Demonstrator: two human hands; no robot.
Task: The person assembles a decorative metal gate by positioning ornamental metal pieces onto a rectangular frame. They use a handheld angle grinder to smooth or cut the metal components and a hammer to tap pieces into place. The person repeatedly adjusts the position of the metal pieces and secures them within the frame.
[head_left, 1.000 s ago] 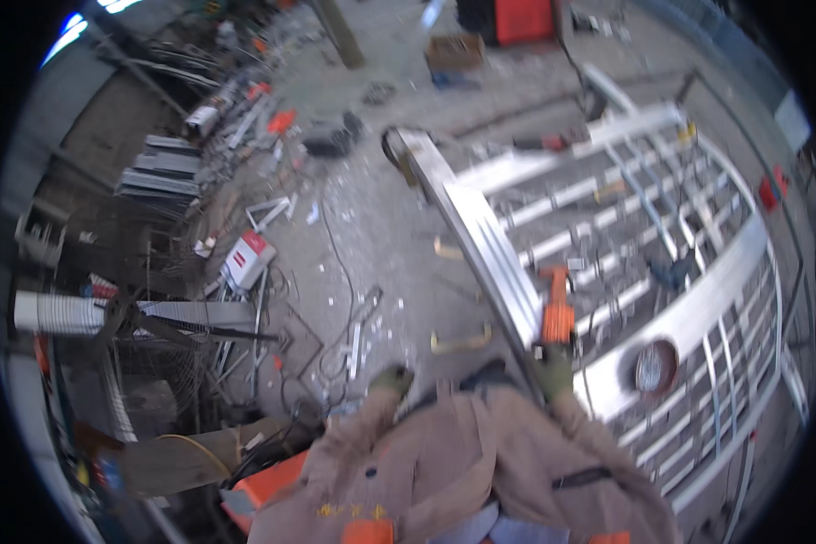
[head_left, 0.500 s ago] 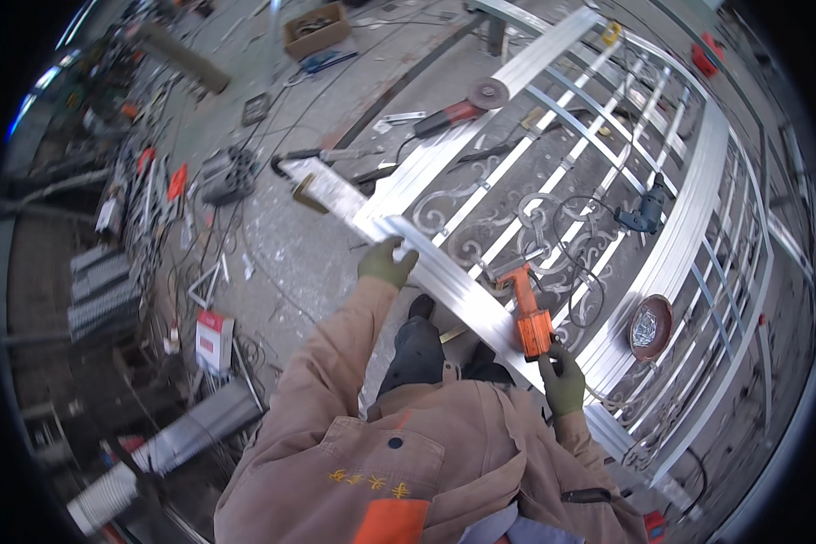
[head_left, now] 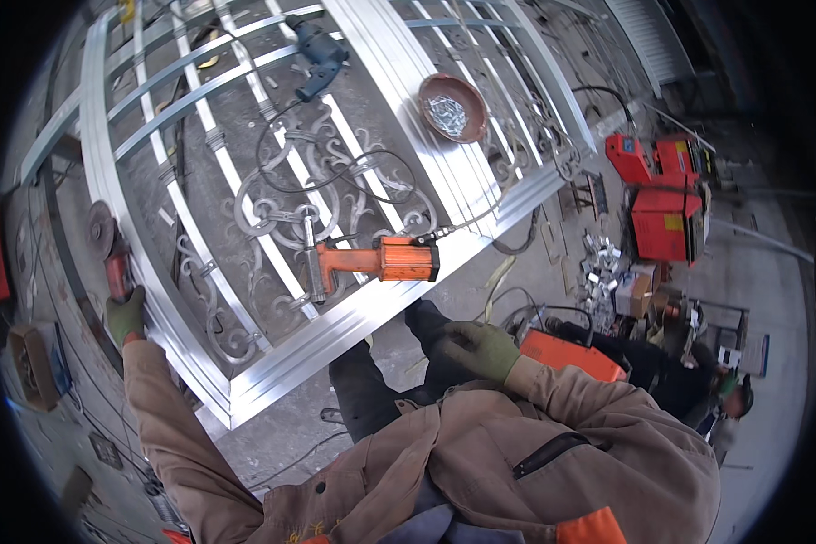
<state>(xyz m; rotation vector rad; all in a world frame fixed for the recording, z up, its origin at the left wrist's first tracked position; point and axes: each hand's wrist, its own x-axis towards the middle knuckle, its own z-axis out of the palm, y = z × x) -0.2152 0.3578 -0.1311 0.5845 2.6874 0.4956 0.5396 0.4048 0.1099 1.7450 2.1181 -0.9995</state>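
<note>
At the left, my left hand (head_left: 125, 315) in a green glove is wrapped round the red and black body of an angle grinder (head_left: 118, 272), whose disc (head_left: 102, 231) points away from me. The grinder is beside the outer rail of a silver metal frame (head_left: 145, 263) with bars and scrollwork. Over my leg, my right hand (head_left: 482, 352), also gloved, is held loosely with fingers extended and nothing visible in it. An orange rivet gun (head_left: 381, 260) lies across the frame's near rail, close to that hand.
On the frame are a blue-grey drill (head_left: 320, 59) with a cord and a brown bowl (head_left: 474, 107) of small metal pieces. Red machines (head_left: 666, 218) stand at right, near an orange case (head_left: 567, 355) and a person in dark clothes (head_left: 689, 385). A cardboard box (head_left: 34, 367) is at far left.
My view has swung right. My left hand has gone from the near rail to the grinder and closed on it. My right hand has come away from the rivet gun toward my body.
</note>
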